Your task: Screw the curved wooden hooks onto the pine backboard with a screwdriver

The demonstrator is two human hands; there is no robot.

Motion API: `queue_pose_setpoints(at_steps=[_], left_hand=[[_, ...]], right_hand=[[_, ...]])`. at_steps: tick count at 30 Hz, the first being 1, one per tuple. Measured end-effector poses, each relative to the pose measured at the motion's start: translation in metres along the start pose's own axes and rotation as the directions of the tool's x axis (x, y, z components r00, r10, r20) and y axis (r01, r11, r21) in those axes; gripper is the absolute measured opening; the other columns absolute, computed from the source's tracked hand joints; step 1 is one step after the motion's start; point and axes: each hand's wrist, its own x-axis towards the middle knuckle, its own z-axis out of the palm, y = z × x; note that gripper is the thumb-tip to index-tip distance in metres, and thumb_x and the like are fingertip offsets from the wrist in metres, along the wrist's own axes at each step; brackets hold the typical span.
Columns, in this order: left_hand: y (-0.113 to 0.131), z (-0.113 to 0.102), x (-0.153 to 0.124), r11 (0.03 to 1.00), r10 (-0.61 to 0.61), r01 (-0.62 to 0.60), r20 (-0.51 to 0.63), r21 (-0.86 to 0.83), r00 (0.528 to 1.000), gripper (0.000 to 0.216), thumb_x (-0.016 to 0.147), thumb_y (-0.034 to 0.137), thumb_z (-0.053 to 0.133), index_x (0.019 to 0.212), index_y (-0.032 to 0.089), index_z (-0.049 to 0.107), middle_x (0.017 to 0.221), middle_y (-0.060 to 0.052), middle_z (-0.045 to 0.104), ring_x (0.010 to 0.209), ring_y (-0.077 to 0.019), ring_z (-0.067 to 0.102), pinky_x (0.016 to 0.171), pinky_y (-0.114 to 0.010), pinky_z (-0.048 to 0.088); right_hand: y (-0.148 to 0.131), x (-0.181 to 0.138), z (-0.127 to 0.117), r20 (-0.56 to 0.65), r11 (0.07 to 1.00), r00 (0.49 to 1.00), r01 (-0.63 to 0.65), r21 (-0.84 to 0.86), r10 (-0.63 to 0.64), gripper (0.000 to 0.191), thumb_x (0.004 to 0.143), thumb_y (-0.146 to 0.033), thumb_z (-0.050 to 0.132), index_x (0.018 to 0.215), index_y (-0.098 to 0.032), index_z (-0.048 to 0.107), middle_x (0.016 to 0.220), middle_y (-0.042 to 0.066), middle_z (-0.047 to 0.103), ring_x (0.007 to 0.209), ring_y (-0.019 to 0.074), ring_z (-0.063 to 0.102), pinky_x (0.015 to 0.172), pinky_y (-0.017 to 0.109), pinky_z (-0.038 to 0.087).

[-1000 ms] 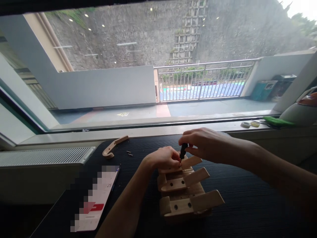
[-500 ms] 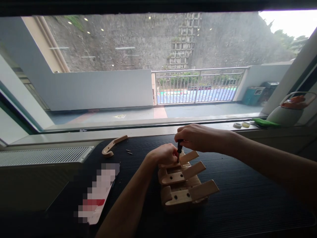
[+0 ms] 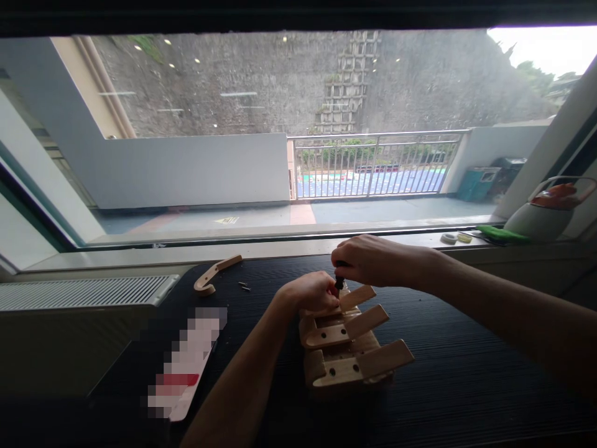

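Observation:
My right hand (image 3: 359,260) grips the black handle of a screwdriver (image 3: 339,281), held upright with its tip down at the far wooden hook (image 3: 358,298). My left hand (image 3: 313,290) is closed at that same hook, its fingertips beside the screwdriver's lower end. These fingers partly hide the hook and the tip. Two more wooden hooks, a middle one (image 3: 368,322) and a near one (image 3: 385,359), lie across the wooden board (image 3: 369,341), each showing two dark holes.
On the dark table (image 3: 457,348), a loose wooden hook (image 3: 218,272) and two small screws (image 3: 244,287) lie at the back left. A blurred white and red packet (image 3: 191,367) is at left. Beyond, the windowsill (image 3: 261,247) carries a green cloth-like item (image 3: 501,234) and a white kettle-like pot (image 3: 538,219).
The view has shifted slightly. The screwdriver appears a little lower, with less of its shaft showing. Both hands stay at the far hook.

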Motion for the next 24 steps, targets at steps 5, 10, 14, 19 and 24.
queue_pose_setpoints(at_steps=[5,10,14,19,24], left_hand=[[-0.002,0.001,0.000,1.000,0.020,-0.019,0.006,-0.025,1.000,0.021,0.071,0.033,0.055,0.074,0.016,0.067,0.068,-0.001,0.064,0.056,-0.0111,0.052,0.049,-0.021,0.035],[-0.006,0.003,0.002,0.997,0.067,-0.066,0.019,-0.047,0.998,0.019,0.071,0.031,0.053,0.072,0.016,0.066,0.069,0.000,0.063,0.058,-0.0112,0.053,0.049,-0.021,0.035],[-0.006,0.003,0.001,0.998,0.037,-0.036,0.022,-0.056,0.999,0.021,0.071,0.031,0.052,0.073,0.015,0.066,0.068,-0.001,0.063,0.057,-0.0113,0.053,0.049,-0.020,0.036],[-0.003,0.000,0.000,0.998,0.048,-0.047,0.039,-0.029,0.998,0.024,0.071,0.033,0.052,0.071,0.014,0.066,0.067,-0.002,0.063,0.057,-0.0116,0.053,0.050,-0.021,0.036],[-0.004,0.001,0.002,0.999,0.023,-0.022,0.040,-0.039,0.999,0.024,0.071,0.032,0.053,0.080,0.015,0.069,0.075,-0.002,0.067,0.063,-0.0130,0.056,0.052,-0.021,0.038]], right_hand=[[-0.001,-0.003,-0.010,0.020,0.998,1.000,0.018,0.067,-0.019,0.026,0.080,-0.020,0.049,0.100,-0.023,0.066,0.077,0.001,0.066,0.059,0.0105,0.050,0.053,0.023,0.031],[0.000,-0.001,-0.008,-0.006,0.998,0.999,0.036,0.048,-0.036,0.022,0.082,-0.017,0.045,0.089,-0.019,0.066,0.078,0.003,0.066,0.064,0.0116,0.051,0.057,0.024,0.033],[0.001,0.001,-0.005,-0.002,0.999,1.000,0.016,0.030,-0.016,0.021,0.082,-0.018,0.046,0.087,-0.018,0.066,0.074,0.003,0.065,0.062,0.0114,0.050,0.056,0.024,0.032],[0.003,-0.001,-0.002,-0.008,1.000,1.000,-0.005,0.017,0.006,0.021,0.083,-0.022,0.045,0.083,-0.017,0.065,0.069,0.003,0.063,0.056,0.0104,0.046,0.053,0.024,0.030],[0.003,-0.003,0.000,-0.028,1.000,0.999,-0.025,-0.013,0.024,0.022,0.083,-0.024,0.045,0.080,-0.017,0.066,0.064,0.002,0.061,0.052,0.0096,0.042,0.051,0.024,0.027]])
